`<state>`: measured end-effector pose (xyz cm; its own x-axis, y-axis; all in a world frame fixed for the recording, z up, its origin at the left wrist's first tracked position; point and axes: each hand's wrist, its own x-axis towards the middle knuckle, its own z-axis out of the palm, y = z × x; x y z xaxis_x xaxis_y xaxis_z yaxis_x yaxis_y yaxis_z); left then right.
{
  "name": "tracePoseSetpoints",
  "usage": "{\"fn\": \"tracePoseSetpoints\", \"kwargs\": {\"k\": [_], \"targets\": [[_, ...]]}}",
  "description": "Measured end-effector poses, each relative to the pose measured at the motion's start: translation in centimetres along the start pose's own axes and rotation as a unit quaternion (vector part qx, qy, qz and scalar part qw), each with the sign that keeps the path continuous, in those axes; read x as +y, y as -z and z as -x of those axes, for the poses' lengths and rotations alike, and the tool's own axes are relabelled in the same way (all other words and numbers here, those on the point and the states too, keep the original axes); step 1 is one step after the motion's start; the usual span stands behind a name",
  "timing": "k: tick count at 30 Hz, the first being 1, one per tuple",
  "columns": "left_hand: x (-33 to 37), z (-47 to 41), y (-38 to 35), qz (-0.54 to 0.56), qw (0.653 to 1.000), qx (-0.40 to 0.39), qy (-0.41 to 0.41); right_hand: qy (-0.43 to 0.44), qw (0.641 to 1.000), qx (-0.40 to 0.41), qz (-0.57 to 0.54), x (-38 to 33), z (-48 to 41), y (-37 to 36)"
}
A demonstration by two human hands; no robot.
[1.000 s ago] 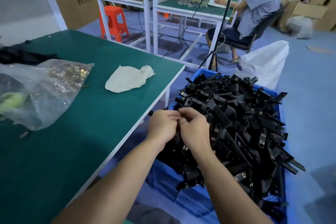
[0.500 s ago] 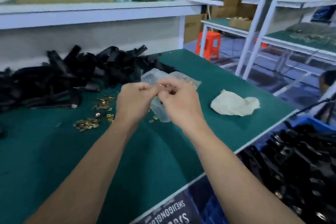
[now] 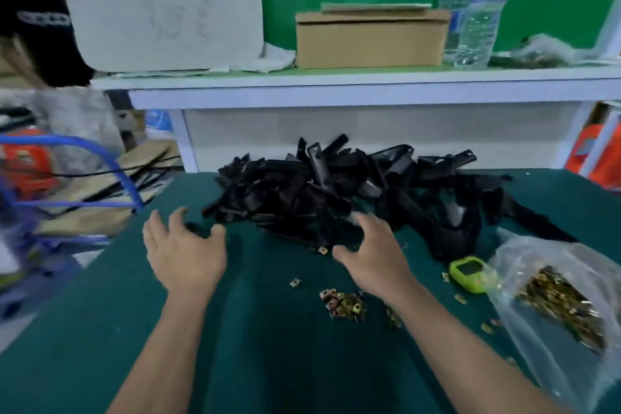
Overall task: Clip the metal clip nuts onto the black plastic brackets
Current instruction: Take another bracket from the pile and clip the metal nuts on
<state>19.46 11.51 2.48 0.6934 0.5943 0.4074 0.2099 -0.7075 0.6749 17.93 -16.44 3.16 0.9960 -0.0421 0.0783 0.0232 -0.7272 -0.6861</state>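
Two hands are out over the green table (image 3: 268, 363), palms down. Fingers of the left hand (image 3: 184, 252) are spread, at the near left end of the heap of black brackets (image 3: 336, 191). A small dark piece shows between its thumb and forefinger; contact unclear. The right hand (image 3: 373, 255) has fingers spread and slightly bent at the near edge of the heap; blur hides whether the tips touch a bracket.

The heap lies at the far middle of the table, below the white shelf (image 3: 336, 91).

Loose clip nuts (image 3: 342, 304) sit in a small cluster between the forearms, with strays around. More fill a clear bag (image 3: 564, 306) at near right. A green gadget (image 3: 468, 274) lies just left of the bag.

On the shelf: a cardboard box (image 3: 369, 39), with water bottles (image 3: 480, 7) to its right. A blue wire basket (image 3: 67, 178) stands off the table's left edge.
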Motion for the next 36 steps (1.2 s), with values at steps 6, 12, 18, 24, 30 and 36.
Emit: {"fn": "tracePoseSetpoints", "kwargs": {"k": [6, 12, 18, 24, 30, 36], "targets": [[-3.4, -3.7, -4.9, -0.015, 0.979, -0.188, 0.082, 0.014, 0.998, -0.039, 0.053, 1.1, -6.9, -2.0], [1.2, -1.8, -10.5, -0.077, 0.968, -0.24, 0.018, 0.025, 0.99, -0.063, 0.126, 1.0, -8.9, -3.7], [4.7, 0.7, -12.7, -0.018, 0.96, -0.278, -0.042, -0.017, 0.997, 0.072, 0.027, 2.4, -8.4, -1.0], [4.4, 2.5, -10.0, 0.054, 0.975, -0.211, -0.044, -0.063, 0.992, 0.096, -0.058, 3.1, -5.7, 3.4], [6.8, 6.9, -5.7, 0.099, 0.978, -0.132, -0.13, -0.104, 0.916, 0.253, -0.292, 3.0, 0.3, 6.5], [8.4, 15.5, -3.5, 0.324, 0.857, -0.392, -0.084, -0.13, 0.825, 0.064, -0.546, 4.5, 6.8, 4.1]]}}
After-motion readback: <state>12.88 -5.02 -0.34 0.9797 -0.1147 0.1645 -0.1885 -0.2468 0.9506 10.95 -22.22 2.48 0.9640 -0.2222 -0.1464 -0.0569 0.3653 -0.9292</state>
